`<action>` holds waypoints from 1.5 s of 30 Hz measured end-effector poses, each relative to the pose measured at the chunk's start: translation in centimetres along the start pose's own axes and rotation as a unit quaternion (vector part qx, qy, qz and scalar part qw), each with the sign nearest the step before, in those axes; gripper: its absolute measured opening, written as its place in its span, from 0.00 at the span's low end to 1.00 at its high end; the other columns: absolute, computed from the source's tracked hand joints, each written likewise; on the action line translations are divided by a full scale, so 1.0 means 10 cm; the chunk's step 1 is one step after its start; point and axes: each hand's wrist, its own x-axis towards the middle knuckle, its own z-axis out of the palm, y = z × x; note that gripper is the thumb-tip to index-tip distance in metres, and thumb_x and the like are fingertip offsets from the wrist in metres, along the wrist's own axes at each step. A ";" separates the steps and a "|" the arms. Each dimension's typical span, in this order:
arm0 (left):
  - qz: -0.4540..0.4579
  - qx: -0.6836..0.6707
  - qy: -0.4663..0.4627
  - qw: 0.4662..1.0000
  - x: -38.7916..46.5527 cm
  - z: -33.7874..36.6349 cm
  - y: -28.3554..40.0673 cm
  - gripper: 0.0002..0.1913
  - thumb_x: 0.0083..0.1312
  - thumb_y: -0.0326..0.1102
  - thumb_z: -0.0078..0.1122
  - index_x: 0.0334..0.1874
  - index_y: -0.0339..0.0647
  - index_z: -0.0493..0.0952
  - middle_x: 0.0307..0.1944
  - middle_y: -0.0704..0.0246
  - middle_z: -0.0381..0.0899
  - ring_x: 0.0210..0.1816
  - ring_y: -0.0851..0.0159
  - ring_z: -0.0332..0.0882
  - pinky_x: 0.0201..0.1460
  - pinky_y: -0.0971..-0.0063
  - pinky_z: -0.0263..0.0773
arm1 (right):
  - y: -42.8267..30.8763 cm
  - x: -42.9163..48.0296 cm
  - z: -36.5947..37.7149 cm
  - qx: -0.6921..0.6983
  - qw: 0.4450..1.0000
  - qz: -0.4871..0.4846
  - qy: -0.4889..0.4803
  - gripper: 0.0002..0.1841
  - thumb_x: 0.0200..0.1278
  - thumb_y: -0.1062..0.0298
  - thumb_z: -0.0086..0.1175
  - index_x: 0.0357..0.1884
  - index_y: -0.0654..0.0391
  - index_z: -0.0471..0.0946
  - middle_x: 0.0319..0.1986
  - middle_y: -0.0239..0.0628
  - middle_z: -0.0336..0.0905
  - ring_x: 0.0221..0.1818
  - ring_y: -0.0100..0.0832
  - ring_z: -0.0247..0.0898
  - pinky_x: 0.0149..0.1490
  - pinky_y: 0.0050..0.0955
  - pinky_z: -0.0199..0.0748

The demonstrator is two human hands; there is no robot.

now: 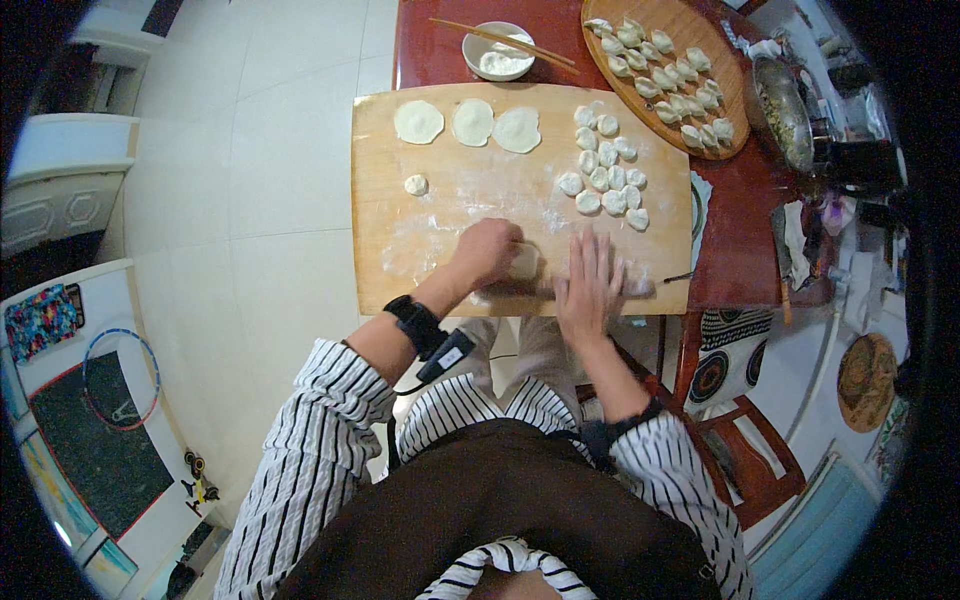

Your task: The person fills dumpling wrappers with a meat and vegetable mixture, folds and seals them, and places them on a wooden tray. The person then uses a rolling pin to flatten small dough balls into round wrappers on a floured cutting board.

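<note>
My left hand [491,251] is closed at the left edge of a small flat dough round [527,261] near the front of the floured wooden board [371,225]. Flat and slightly blurred, my right hand [590,289] lies with fingers extended over a rolling pin [637,288], whose middle it covers. The pin's left part is blurred below the dough. Three rolled wrappers, one of them [418,122] at the far left, lie along the board's back. A single dough piece [415,184] sits left of centre; several floured dough pieces [598,178] are grouped at the right.
A white bowl of flour [504,69] with chopsticks [517,46] across it stands behind the board. A round wooden tray [720,67] of dumplings overlaps the board's back right corner. Beyond it is a metal bowl of filling [784,112]. A chair [757,457] stands at right.
</note>
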 end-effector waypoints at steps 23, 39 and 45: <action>0.010 -0.100 0.033 0.994 0.04 -0.15 -0.11 0.08 0.60 0.35 0.61 0.39 0.41 0.83 0.36 0.56 0.83 0.40 0.47 0.81 0.45 0.61 0.75 | 0.00 0.06 0.04 -0.030 0.994 -0.052 0.091 0.36 0.65 0.50 0.50 0.72 0.57 0.57 0.75 0.39 0.45 0.76 0.47 0.40 0.72 0.62 0.37; 0.054 -0.077 -0.009 0.996 0.00 -0.11 -0.05 0.10 0.60 0.35 0.58 0.40 0.42 0.83 0.38 0.59 0.84 0.41 0.47 0.80 0.46 0.61 0.76 | 0.00 0.33 0.11 -0.022 0.983 -0.047 0.177 0.36 0.67 0.49 0.48 0.72 0.57 0.56 0.75 0.43 0.44 0.76 0.49 0.38 0.72 0.63 0.34; 0.034 0.022 0.027 0.999 -0.01 -0.11 -0.01 0.08 0.60 0.36 0.59 0.38 0.43 0.82 0.36 0.56 0.83 0.41 0.49 0.81 0.42 0.59 0.75 | -0.07 0.11 -0.01 -0.028 0.998 -0.026 0.054 0.38 0.63 0.52 0.53 0.72 0.58 0.56 0.75 0.42 0.42 0.77 0.48 0.37 0.72 0.64 0.35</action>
